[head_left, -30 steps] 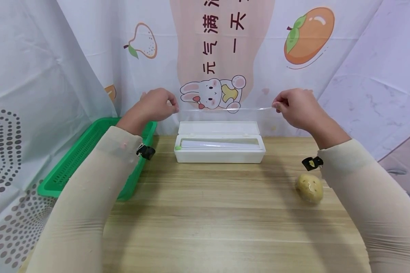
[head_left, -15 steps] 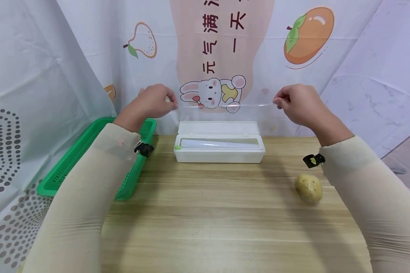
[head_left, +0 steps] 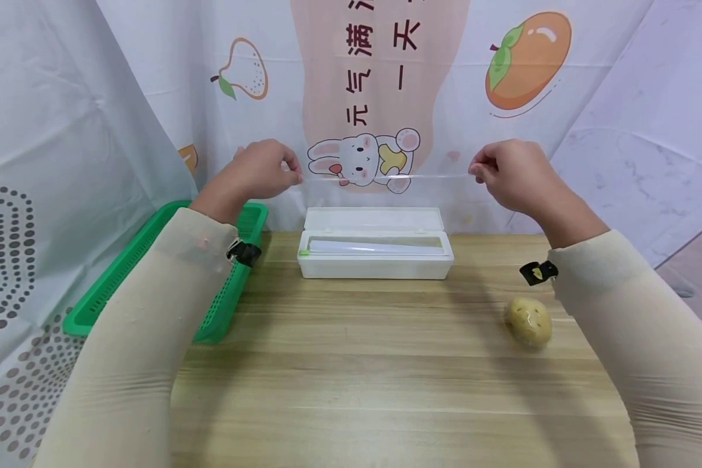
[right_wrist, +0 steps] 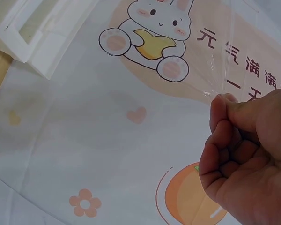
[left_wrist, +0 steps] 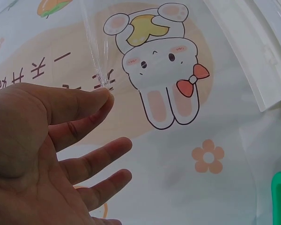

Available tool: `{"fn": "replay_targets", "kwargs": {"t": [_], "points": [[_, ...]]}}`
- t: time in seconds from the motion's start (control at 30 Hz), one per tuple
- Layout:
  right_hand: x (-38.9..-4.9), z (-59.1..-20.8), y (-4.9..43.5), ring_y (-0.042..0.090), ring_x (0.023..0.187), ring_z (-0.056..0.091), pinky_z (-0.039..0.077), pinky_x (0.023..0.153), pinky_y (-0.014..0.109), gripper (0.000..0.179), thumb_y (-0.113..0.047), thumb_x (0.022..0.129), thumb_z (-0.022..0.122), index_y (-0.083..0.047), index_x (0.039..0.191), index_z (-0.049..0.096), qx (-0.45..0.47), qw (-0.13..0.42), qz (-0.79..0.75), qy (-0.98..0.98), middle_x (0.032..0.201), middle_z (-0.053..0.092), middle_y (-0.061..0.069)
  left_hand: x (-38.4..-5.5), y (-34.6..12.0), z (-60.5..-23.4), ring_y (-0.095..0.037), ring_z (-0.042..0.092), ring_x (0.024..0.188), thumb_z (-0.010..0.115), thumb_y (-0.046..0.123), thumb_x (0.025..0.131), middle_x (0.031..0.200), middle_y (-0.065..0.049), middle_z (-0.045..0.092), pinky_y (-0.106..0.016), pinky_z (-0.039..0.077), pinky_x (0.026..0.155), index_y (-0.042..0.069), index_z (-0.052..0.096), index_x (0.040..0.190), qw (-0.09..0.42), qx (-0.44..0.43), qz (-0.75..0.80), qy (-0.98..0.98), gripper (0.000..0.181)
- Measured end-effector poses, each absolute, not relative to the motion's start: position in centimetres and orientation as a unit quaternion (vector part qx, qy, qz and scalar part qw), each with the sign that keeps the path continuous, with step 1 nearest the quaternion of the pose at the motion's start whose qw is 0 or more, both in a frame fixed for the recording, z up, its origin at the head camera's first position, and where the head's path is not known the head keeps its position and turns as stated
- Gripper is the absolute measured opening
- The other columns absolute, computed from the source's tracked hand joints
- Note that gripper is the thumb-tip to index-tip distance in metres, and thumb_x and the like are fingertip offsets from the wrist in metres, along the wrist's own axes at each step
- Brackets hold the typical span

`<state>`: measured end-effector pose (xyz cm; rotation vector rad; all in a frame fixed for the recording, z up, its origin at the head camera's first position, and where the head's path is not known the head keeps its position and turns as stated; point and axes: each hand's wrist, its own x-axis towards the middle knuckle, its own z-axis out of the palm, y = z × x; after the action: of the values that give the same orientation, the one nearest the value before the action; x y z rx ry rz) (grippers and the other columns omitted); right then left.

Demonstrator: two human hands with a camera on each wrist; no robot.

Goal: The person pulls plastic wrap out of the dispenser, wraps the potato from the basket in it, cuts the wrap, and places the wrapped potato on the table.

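A thin clear sheet of cling film (head_left: pixel 386 176) is stretched between my two raised hands in the head view, faint against the printed backdrop. My left hand (head_left: pixel 266 170) pinches one end between thumb and index finger. In the left wrist view the cling film (left_wrist: pixel 101 65) gathers into creases at those fingertips, while the other fingers spread loosely. My right hand (head_left: pixel 513 175) pinches the opposite end, its remaining fingers curled in. Creases in the cling film (right_wrist: pixel 218 77) fan out from that pinch. Below stands a white cling film box (head_left: pixel 376 268), its lid raised and a white roll inside.
A potato (head_left: pixel 530 322) with a shiny surface lies on the wooden table (head_left: pixel 351 364) at the right, below my right wrist. The green plastic basket (head_left: pixel 225 312) stands at the left, partly behind my left sleeve. A printed cloth (head_left: pixel 456 91) hangs behind the box.
Both hands have risen slightly and moved a little apart, and the stretched cling film has risen with them. The box, potato and basket stay where they were.
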<state>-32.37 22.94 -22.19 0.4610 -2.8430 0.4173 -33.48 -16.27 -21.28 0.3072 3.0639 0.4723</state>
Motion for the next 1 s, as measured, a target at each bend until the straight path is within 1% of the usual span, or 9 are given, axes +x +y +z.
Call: {"fn": "replay_targets", "kwargs": {"t": [0.2, 0.43, 0.6, 0.67, 0.7, 0.87, 1.0], "points": [[-32.2, -21.8, 22.9, 0.025, 0.075, 0.057, 0.043, 0.067, 0.036, 0.022, -0.024, 0.096, 0.056, -0.007, 0.096, 0.069, 0.154, 0.118, 0.141, -0.971, 0.086, 0.068, 0.01, -33.4, -16.2, -20.8, -0.029, 0.048, 0.111, 0.059, 0.029, 0.093, 0.1, -0.007, 0.062, -0.07, -0.001, 0.108, 0.016, 0.068, 0.099, 0.013, 0.098, 0.152, 0.984, 0.017], [-32.1, -21.4, 22.9, 0.025, 0.076, 0.057, 0.043, 0.067, 0.036, 0.022, -0.026, 0.096, 0.055, -0.008, 0.096, 0.069, 0.153, 0.125, 0.136, -0.971, 0.086, 0.068, 0.009, -33.2, -16.2, -20.3, -0.029, 0.048, 0.11, 0.058, 0.029, 0.094, 0.103, -0.008, 0.062, -0.069, 0.005, 0.109, 0.014, 0.068, 0.103, 0.009, 0.101, 0.149, 0.984, 0.02], [-32.1, -21.1, 23.1, 0.024, 0.076, 0.056, 0.042, 0.067, 0.036, 0.023, -0.026, 0.097, 0.054, -0.009, 0.097, 0.069, 0.153, 0.132, 0.133, -0.97, 0.086, 0.068, 0.008, -33.2, -16.1, -20.0, -0.03, 0.048, 0.109, 0.057, 0.028, 0.094, 0.104, -0.008, 0.062, -0.067, 0.01, 0.108, 0.012, 0.068, 0.103, -0.005, 0.111, 0.15, 0.982, 0.021], [-32.1, -21.1, 23.2, 0.024, 0.075, 0.057, 0.041, 0.068, 0.035, 0.023, -0.026, 0.097, 0.053, -0.009, 0.096, 0.069, 0.155, 0.137, 0.132, -0.969, 0.085, 0.069, 0.008, -33.2, -16.0, -20.0, -0.03, 0.049, 0.108, 0.056, 0.027, 0.094, 0.103, -0.008, 0.062, -0.066, 0.012, 0.108, 0.012, 0.068, 0.102, -0.01, 0.114, 0.151, 0.982, 0.021], [-32.2, -21.0, 23.2, 0.024, 0.075, 0.057, 0.041, 0.068, 0.035, 0.024, -0.026, 0.097, 0.053, -0.009, 0.096, 0.069, 0.157, 0.139, 0.131, -0.969, 0.085, 0.069, 0.007, -33.1, -16.0, -19.9, -0.03, 0.049, 0.108, 0.056, 0.027, 0.094, 0.103, -0.008, 0.063, -0.067, 0.01, 0.108, 0.012, 0.068, 0.102, -0.012, 0.115, 0.151, 0.982, 0.021], [-32.2, -20.9, 23.2, 0.024, 0.075, 0.057, 0.041, 0.067, 0.036, 0.025, -0.028, 0.097, 0.053, -0.009, 0.097, 0.07, 0.157, 0.138, 0.13, -0.969, 0.086, 0.069, 0.008, -33.0, -16.1, -19.7, -0.029, 0.049, 0.107, 0.056, 0.027, 0.094, 0.099, -0.008, 0.063, -0.067, 0.011, 0.108, 0.013, 0.069, 0.101, -0.019, 0.117, 0.151, 0.982, 0.02], [-32.2, -20.7, 23.2, 0.024, 0.075, 0.057, 0.042, 0.066, 0.036, 0.026, -0.029, 0.097, 0.053, -0.009, 0.097, 0.07, 0.157, 0.137, 0.132, -0.969, 0.087, 0.069, 0.008, -33.0, -16.1, -19.5, -0.029, 0.049, 0.105, 0.056, 0.028, 0.094, 0.096, -0.007, 0.063, -0.064, 0.016, 0.107, 0.014, 0.069, 0.101, -0.017, 0.115, 0.153, 0.981, 0.02]]}}
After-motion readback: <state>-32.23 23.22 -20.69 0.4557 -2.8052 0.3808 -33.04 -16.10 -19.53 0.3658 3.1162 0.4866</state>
